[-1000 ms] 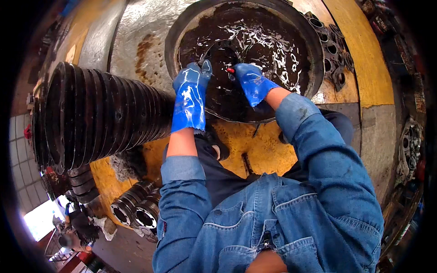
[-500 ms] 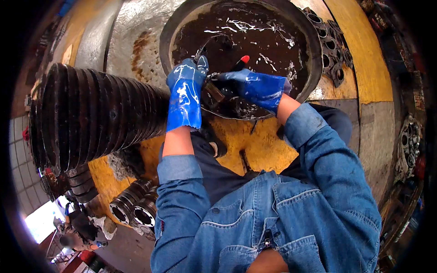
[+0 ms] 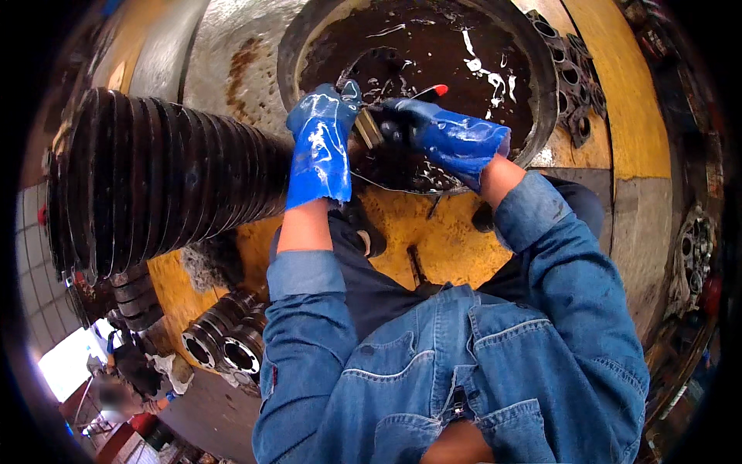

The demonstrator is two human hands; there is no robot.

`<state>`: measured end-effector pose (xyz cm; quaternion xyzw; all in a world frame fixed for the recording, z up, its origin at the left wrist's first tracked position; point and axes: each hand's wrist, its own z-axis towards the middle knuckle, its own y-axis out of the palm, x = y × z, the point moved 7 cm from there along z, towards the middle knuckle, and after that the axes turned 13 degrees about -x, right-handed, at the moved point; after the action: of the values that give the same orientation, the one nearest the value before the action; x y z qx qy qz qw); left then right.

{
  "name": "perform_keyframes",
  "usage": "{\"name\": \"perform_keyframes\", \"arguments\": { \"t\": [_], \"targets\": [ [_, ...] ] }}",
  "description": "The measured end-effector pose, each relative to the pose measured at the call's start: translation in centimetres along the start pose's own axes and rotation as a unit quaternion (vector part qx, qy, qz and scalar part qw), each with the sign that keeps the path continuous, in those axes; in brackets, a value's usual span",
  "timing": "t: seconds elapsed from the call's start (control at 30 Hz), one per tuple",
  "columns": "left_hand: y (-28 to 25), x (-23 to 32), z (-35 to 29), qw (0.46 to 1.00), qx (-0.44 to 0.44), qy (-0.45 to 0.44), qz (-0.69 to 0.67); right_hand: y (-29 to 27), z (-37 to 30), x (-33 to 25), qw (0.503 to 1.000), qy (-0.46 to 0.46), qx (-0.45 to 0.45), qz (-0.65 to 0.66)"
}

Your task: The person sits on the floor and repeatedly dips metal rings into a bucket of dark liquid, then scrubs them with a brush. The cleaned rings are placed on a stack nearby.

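Both my hands wear wet blue rubber gloves over a round basin [image 3: 546, 85] of dark, oily liquid. My left hand [image 3: 323, 124] is closed on a dark wet metal part [image 3: 369, 130] with tan, flat-edged faces; most of its shape is hidden by the glove and shadow. My right hand [image 3: 440, 131] is wrapped round a black-handled tool with a red tip [image 3: 440, 90] pointing up and to the right. The tool's working end, close to the metal part, is too dark to make out.
A tall stack of blackened ring-shaped parts [image 3: 166, 182] lies on the left. Flat metal plates with round holes [image 3: 570, 77] sit right of the basin. Cylindrical parts [image 3: 224, 340] and grey fluff [image 3: 205, 267] lie lower left. Another person [image 3: 131, 379] is in the far lower left.
Both hands have shifted slightly, the right one to the right with its red-tipped tool. The metal part's tan faces show more clearly, and the ripples in the liquid differ.
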<state>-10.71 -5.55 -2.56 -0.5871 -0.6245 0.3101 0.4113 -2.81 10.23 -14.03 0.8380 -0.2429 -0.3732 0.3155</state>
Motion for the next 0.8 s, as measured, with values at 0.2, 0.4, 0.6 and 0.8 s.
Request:
{"name": "perform_keyframes", "arguments": {
  "t": [0.2, 0.4, 0.6, 0.8],
  "targets": [
    [0.1, 0.0, -0.2, 1.0, -0.003, 0.014, -0.001, 2.6, -3.2, -1.6, 0.851, 0.025, -0.025, -0.525],
    [0.7, 0.7, 0.6, 1.0, -0.023, 0.019, -0.005, 0.4, -0.6, -2.2, 0.521, 0.01, 0.033, -0.853],
    [0.8, 0.3, 0.7, 0.999, -0.035, 0.002, -0.01, 1.9, 1.2, -5.8, 0.254, -0.114, 0.075, -0.958],
    [0.4, -0.2, -0.1, 1.0, 0.005, -0.004, -0.029, 10.2, -5.7, -5.5, 0.082, -0.421, 0.007, -0.903]
  ]
}}
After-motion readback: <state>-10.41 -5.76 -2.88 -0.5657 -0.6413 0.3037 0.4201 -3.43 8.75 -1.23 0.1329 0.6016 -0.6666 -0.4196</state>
